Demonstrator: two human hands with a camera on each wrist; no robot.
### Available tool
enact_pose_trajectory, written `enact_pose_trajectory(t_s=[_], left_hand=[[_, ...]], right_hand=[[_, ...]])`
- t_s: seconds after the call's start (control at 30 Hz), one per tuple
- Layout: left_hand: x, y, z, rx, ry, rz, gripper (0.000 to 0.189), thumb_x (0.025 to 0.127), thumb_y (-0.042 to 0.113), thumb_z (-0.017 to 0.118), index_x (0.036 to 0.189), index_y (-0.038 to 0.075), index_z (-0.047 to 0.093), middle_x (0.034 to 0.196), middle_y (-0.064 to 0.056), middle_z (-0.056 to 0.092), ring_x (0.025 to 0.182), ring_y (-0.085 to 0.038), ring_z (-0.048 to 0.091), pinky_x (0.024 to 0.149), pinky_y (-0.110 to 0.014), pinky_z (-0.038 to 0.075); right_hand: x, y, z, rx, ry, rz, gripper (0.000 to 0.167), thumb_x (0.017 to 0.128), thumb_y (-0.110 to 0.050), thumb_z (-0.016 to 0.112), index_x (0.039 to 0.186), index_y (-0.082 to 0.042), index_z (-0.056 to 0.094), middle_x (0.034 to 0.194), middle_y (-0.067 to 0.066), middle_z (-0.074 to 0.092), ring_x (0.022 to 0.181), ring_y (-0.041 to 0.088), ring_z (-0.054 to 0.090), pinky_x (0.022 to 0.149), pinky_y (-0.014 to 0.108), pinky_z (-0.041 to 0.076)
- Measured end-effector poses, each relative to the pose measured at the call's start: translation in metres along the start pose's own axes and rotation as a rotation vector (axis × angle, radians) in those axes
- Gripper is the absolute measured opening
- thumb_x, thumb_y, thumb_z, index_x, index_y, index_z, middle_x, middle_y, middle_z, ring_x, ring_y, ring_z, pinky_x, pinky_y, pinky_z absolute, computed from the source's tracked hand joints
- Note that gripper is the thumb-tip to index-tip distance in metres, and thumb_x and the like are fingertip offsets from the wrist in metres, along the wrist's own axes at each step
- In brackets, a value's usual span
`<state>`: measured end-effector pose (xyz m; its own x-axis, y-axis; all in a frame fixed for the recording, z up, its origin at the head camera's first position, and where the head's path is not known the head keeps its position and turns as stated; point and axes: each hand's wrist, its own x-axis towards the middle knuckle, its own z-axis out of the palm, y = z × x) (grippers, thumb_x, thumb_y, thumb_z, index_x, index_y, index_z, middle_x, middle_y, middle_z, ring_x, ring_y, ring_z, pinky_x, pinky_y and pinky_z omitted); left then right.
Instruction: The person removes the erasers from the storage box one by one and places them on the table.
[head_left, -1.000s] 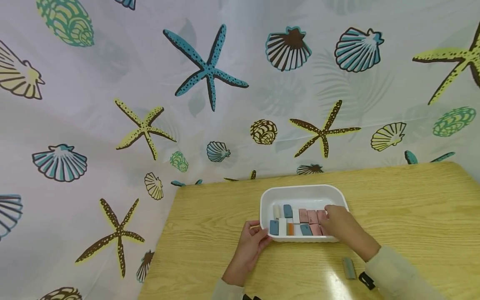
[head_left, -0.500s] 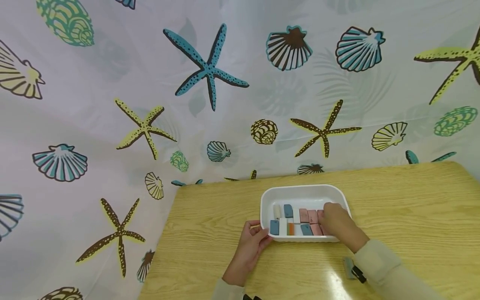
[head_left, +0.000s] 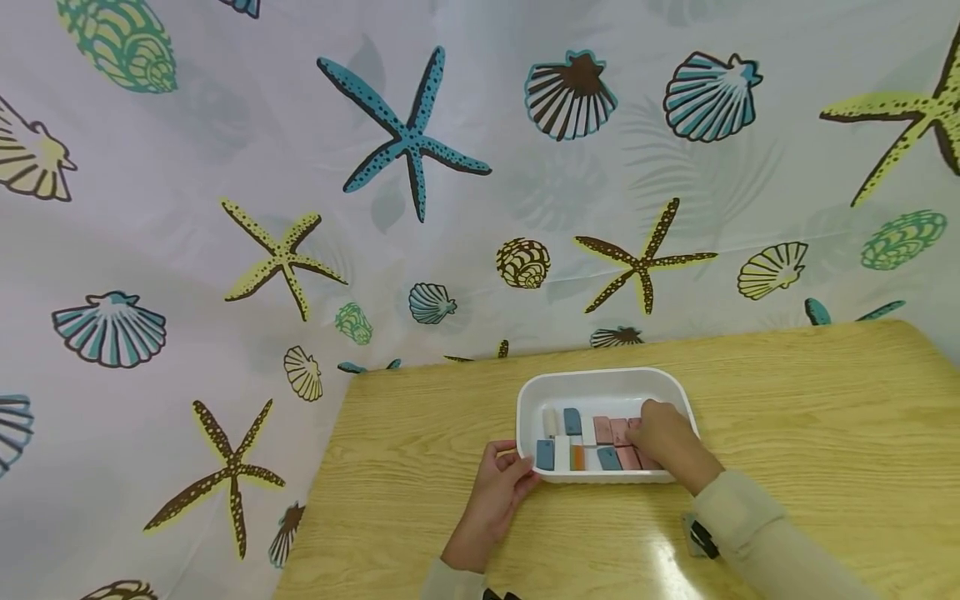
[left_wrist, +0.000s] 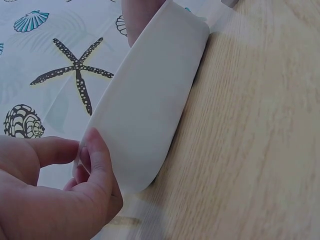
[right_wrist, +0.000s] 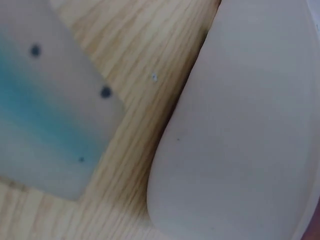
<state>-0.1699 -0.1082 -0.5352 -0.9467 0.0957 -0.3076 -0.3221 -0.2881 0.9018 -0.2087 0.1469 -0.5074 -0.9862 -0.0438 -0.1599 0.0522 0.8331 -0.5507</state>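
Observation:
A white plastic tray (head_left: 592, 382) holds erasers in two rough rows. My left hand (head_left: 497, 492) grips its near left corner; in the left wrist view the left thumb and fingers pinch the tray rim (left_wrist: 89, 122). My right hand (head_left: 671, 442) reaches into the tray's right end with bent fingers, over the pink erasers (head_left: 602, 430). Its fingertips are hidden behind the hand, so I cannot tell whether they pinch one. Left of the pink ones lie blue erasers (head_left: 545, 455), white erasers (head_left: 562, 454) and an orange-banded eraser (head_left: 577, 457).
A greyish eraser (head_left: 687, 533) with a teal band lies on the wooden table (head_left: 420, 417) in front of the tray, partly under the right sleeve (head_left: 750, 521). A curtain (head_left: 465, 208) printed with shells and starfish hangs behind the table.
My right hand has shifted slightly left over the pink erasers, its sleeve now covering part of the greyish eraser. The left hand keeps its grip on the tray corner.

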Motion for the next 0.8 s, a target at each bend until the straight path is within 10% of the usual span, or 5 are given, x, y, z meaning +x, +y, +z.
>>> enact_pose_trajectory(t_s=[0.47,0.8], left_hand=[[-0.0017,-0.0013,0.0000,0.007,-0.001,0.006,0.042,0.090,0.003,0.058,0.124,-0.001,0.035,0.098,-0.012,0.049,0.081,-0.019,0.059,0.076,-0.028,0.053],[-0.0008,0.0007,0.0006,-0.013,0.009,-0.003,0.045,0.089,0.000,0.058,0.126,-0.003,0.032,0.096,-0.011,0.049,0.079,-0.018,0.058,0.074,-0.026,0.053]], right_hand=[[0.0006,-0.0059,0.0093,-0.091,0.086,-0.054,0.019,0.080,-0.010,0.064,0.069,0.001,0.054,0.068,0.013,0.053,0.064,0.027,0.054,0.057,0.044,0.046],[-0.0008,-0.0054,0.0063,-0.042,0.043,0.028,0.021,0.080,-0.017,0.065,0.072,-0.001,0.053,0.065,0.008,0.051,0.057,0.021,0.045,0.048,0.034,0.038]])
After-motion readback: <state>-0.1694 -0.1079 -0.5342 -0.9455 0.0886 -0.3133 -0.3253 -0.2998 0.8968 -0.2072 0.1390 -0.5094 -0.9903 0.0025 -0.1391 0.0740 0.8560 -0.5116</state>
